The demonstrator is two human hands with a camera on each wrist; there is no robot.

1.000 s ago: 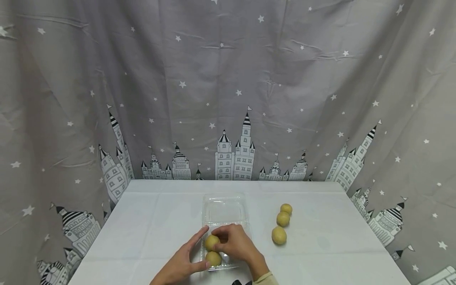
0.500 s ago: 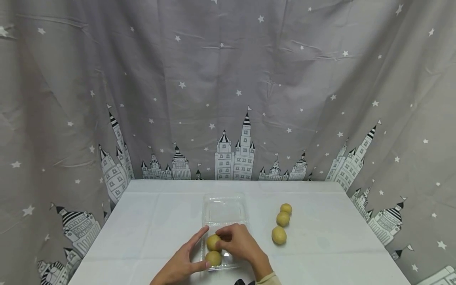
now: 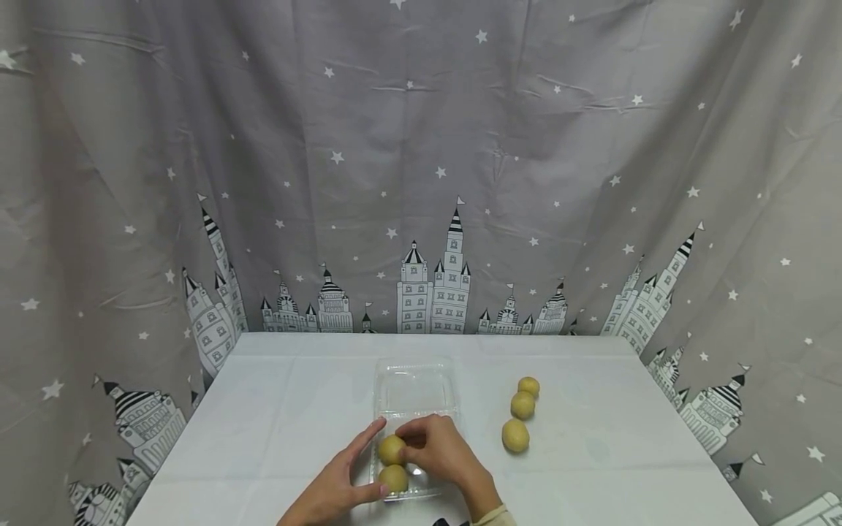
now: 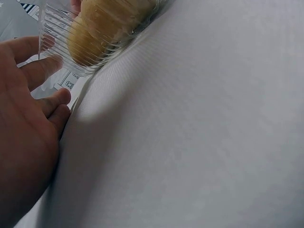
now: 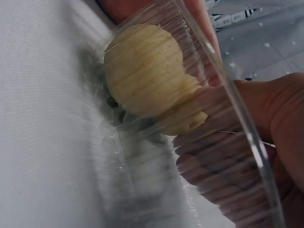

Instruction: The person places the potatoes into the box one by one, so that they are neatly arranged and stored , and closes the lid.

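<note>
A clear plastic clamshell box (image 3: 427,494) lies with its lid (image 3: 416,391) folded back, away from me. Two round yellow potatoes sit along its left side: a front potato (image 3: 393,478) and a rear potato (image 3: 392,449). My right hand (image 3: 437,451) reaches into the box and pinches the rear potato between thumb and fingers. My left hand (image 3: 334,482) rests along the box's left side, thumb by the front corner and index finger stretched toward the back. In the left wrist view, its fingers (image 4: 42,71) touch the ribbed wall. Ribbed plastic blurs the potatoes in both wrist views.
Three more potatoes stand in a loose row to the right of the box: a near potato (image 3: 515,435), a middle potato (image 3: 522,405) and a far potato (image 3: 528,386). A white cloth (image 3: 625,438) covers the table. Behind it hangs a grey curtain (image 3: 421,146).
The rear potato and my right hand shifted slightly right, then back left. My left hand keeps its place, and the three potatoes outside the box have not moved.
</note>
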